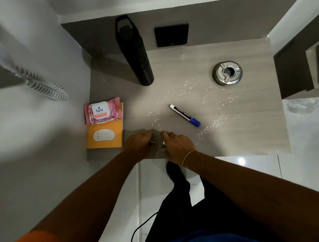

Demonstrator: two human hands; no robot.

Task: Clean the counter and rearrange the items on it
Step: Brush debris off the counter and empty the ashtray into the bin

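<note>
One bottle (133, 50), one marker (184, 115), two hands.

A white coiled telephone cord (44, 85) hangs against the pale wall at the left. A black square wall plate (171, 35) sits on the grey back panel. A thin black cable (141, 227) trails across the glossy white floor tiles (248, 164).
</note>
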